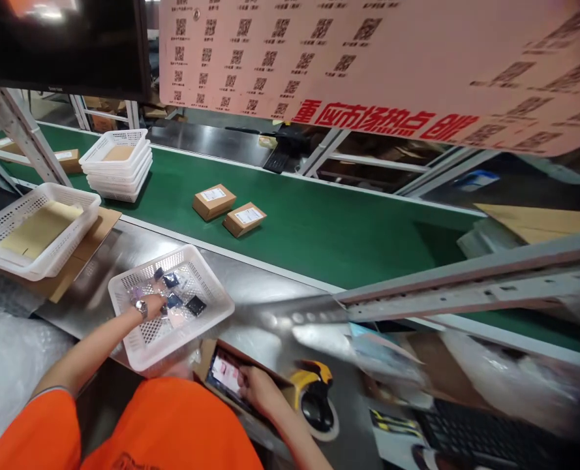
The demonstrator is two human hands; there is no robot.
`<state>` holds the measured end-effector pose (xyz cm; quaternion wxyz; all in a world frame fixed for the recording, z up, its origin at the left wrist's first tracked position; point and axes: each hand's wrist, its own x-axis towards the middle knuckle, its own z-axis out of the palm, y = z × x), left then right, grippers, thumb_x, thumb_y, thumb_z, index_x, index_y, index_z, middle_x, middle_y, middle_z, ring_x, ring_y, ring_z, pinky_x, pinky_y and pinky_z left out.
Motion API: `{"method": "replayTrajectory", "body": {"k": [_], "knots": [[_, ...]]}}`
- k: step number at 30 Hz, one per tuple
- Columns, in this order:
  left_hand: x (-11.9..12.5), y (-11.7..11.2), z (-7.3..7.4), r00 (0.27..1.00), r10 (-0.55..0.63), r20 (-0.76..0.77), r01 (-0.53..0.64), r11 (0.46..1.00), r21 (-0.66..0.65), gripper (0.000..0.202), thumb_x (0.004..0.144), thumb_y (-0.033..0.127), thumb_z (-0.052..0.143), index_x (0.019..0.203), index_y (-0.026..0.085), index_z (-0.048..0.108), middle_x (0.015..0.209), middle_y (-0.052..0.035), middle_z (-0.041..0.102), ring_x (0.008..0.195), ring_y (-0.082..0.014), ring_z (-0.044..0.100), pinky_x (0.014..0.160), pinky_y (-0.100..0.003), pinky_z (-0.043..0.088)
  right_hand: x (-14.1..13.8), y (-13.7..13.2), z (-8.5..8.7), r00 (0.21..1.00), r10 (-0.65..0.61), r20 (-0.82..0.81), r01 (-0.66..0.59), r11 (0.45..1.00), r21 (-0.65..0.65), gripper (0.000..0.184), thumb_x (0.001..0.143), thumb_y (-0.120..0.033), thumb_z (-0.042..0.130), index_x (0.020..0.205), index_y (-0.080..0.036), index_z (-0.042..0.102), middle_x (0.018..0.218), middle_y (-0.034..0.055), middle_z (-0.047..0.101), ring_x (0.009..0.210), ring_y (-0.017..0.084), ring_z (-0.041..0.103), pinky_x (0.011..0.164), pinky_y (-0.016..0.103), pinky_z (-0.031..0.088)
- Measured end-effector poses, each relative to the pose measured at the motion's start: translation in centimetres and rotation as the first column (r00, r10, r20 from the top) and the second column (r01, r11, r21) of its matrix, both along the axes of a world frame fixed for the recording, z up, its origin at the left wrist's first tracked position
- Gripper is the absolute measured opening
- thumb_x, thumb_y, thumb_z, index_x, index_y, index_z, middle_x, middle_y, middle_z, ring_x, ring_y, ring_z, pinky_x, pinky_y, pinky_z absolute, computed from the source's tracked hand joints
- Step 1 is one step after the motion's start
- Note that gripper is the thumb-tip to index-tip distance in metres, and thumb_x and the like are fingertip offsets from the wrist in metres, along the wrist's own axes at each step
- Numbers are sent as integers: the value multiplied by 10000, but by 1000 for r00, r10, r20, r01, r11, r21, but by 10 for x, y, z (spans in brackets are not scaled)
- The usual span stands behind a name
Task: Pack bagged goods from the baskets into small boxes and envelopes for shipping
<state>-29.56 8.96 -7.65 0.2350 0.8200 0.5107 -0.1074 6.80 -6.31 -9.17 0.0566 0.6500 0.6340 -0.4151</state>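
Note:
My left hand [153,305] reaches into a white plastic basket [211,287] on the steel counter. Its fingers are closed among several small dark and pink packets [196,305]; what they grip is hidden. A watch sits on that wrist. My right hand [256,386] rests at the edge of an open cardboard box [206,365] near my body, fingers curled on a pink-and-white packet [224,372] inside it. My orange sleeve fills the bottom left.
A green conveyor belt [319,228] carries two small labelled cardboard boxes [243,219] and a stack of white baskets [118,163]. Another basket [35,225] with cardboard stands at left. A yellow tape dispenser [316,391], a keyboard [490,437] and bubble wrap [6,359] lie nearby.

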Motion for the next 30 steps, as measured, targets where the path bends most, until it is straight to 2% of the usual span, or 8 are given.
{"method": "replayTrajectory", "body": {"k": [3,5,8,11,18,22,25,30], "knots": [[33,7,-11,994,-99,42,100,995,-10,411,902,22,683,1280,178,728,1434,-129,683,1287,-250,623,1070,-324,491,0,0,1,1000,-13,-10,12,999,-29,188,672,-28,624,723,-208,642,727,14,724,725,181,648,644,285,385],[55,13,-17,987,-151,62,152,988,-15,538,858,3,713,1333,255,724,1634,-117,536,1460,-315,499,1171,-425,439,0,-1,3,1000,-18,-21,17,999,-36,184,685,-36,611,737,-208,652,743,19,744,736,186,668,647,282,401],[76,20,-26,984,-170,61,173,983,-54,646,775,-25,772,1333,299,744,1725,-112,431,1532,-422,390,1181,-569,404,0,-2,5,999,-30,-23,30,999,-29,191,679,-41,607,739,-210,673,747,38,763,751,212,701,664,299,433],[82,20,-35,986,-160,49,164,983,-80,598,793,-19,750,1315,272,760,1680,-134,482,1470,-429,432,1133,-543,427,1,-4,4,999,-46,-20,45,999,-18,204,673,-43,614,747,-216,693,772,67,786,763,234,715,675,325,453],[66,-2,-45,990,-141,-15,140,989,-46,495,840,24,709,1302,200,732,1351,-150,683,1226,-330,590,962,-374,514,2,0,1,999,-25,-26,24,1000,-18,206,673,-29,646,736,-221,687,766,61,778,761,237,713,683,335,438],[65,-9,-46,993,-114,-38,114,994,-7,375,861,-17,658,1196,127,747,1438,-181,633,1194,-323,603,915,-351,516,-1,4,5,1000,12,-7,-12,1000,-7,195,681,-18,662,726,-207,668,765,40,756,747,203,670,659,307,386],[65,-10,-42,992,-126,-15,126,992,10,322,866,-64,598,1101,106,738,1542,-155,575,1135,-277,610,891,-326,501,-4,5,8,1000,22,-2,-22,1000,20,193,696,-8,659,738,-196,671,753,13,723,744,178,641,656,285,357],[55,-12,-28,988,-148,48,147,989,27,243,810,-72,676,947,130,681,1118,-64,735,998,-211,602,859,-269,475,-4,3,11,999,42,-7,-41,996,73,197,698,3,733,753,-182,692,734,-10,682,710,151,598,651,274,349]]}}
